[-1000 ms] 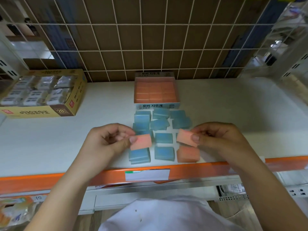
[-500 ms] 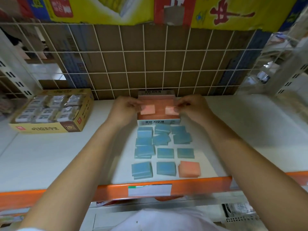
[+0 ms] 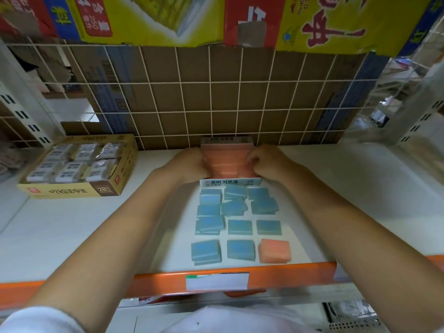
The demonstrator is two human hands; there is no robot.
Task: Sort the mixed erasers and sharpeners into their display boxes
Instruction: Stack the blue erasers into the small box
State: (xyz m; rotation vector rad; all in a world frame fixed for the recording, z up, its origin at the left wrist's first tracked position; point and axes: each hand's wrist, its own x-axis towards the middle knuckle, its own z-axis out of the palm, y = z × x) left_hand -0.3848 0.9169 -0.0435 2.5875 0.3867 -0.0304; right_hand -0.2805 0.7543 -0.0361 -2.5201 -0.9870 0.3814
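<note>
An open display box point(image 3: 230, 182) with a white printed front stands at the back of the shelf, filled with orange erasers. My left hand point(image 3: 192, 164) and my right hand point(image 3: 263, 162) reach into it from either side, fingers curled down onto an orange eraser each, low among the box's rows. Several blue erasers point(image 3: 239, 227) lie in loose rows in front of the box. A small stack of orange erasers point(image 3: 274, 251) sits at the front right of that group. No sharpeners are visible.
A yellow carton of wrapped white erasers point(image 3: 72, 188) stands at the left of the white shelf. A wire grid with cardboard behind it point(image 3: 216, 104) closes the back. The shelf's orange front edge point(image 3: 144, 282) carries a price label.
Both hands carried an orange eraser each from the front of the shelf up to the display box and have now lowered them into it. The view tilted upward.
</note>
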